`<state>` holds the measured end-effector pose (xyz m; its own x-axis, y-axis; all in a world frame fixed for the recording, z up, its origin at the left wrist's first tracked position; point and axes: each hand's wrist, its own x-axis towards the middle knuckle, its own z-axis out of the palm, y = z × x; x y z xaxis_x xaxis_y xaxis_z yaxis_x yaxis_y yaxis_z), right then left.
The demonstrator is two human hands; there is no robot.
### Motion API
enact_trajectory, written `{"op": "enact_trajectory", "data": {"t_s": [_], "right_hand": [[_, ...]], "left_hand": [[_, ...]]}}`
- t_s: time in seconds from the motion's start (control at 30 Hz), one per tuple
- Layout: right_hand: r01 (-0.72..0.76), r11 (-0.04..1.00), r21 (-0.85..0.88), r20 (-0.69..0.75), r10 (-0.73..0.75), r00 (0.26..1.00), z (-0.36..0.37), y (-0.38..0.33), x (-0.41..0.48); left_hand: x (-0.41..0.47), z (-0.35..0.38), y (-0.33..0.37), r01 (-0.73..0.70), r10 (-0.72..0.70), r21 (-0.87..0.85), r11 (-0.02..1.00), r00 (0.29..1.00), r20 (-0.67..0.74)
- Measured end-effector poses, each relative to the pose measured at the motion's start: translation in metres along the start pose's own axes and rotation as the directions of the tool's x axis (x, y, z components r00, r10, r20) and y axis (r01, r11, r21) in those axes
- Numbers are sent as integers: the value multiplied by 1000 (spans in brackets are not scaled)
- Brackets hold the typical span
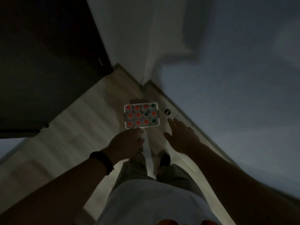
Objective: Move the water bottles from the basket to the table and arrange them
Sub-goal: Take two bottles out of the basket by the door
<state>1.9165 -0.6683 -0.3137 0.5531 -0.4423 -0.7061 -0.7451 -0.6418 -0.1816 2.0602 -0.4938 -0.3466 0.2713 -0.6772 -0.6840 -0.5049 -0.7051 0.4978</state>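
The water bottles [138,115] stand upright in a white basket [146,127], twelve of them in three rows of four, nine with red caps and three with green. The basket sits on a pale wooden floor [90,120], close to the corner where the skirting meets a grey wall [227,95]. The left hand [128,142] hangs just over the basket's near rim, back turned to the camera; the dim, blurred view hides whether its fingers grip anything. The right hand [181,137] is held out beside the basket with fingers spread and loose, holding nothing. A black wristband [102,161] circles the left wrist. A small round black object [167,112] lies on the floor just right of the basket. A large dark piece of furniture [48,62] fills the upper left
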Motion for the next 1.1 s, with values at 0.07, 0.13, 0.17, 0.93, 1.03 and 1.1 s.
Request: {"op": "enact_trajectory", "data": {"t_s": [0.07, 0.13, 0.17, 0.93, 1.03, 1.1], "right_hand": [[-24, 1000, 20, 35, 23, 999, 3, -1, 25], [-36, 999, 20, 70, 35, 997, 12, 0, 51], [-37, 999, 15, 90, 35, 995, 18, 3, 65], [103, 973, -208, 168, -68, 983, 284, 107, 434], [134, 969, -209, 146, -105, 984, 298, 113, 458], [145, 966, -212, 144, -116, 983, 306, 119, 470]], "left_hand": [[30, -7, -8, 4, -4, 9, 1000, 1000, 1], [57, -8, -15, 16, -16, 2, 1000, 1000, -10], [71, -6, -20, 30, -30, -6, 1000, 999, -17], [408, 224, -182, 15, -5, 420, 907, 1000, -24], [431, 236, -186, -1, 29, 408, 913, 998, -62], [447, 241, -184, -12, 55, 424, 906, 995, -89]]}}
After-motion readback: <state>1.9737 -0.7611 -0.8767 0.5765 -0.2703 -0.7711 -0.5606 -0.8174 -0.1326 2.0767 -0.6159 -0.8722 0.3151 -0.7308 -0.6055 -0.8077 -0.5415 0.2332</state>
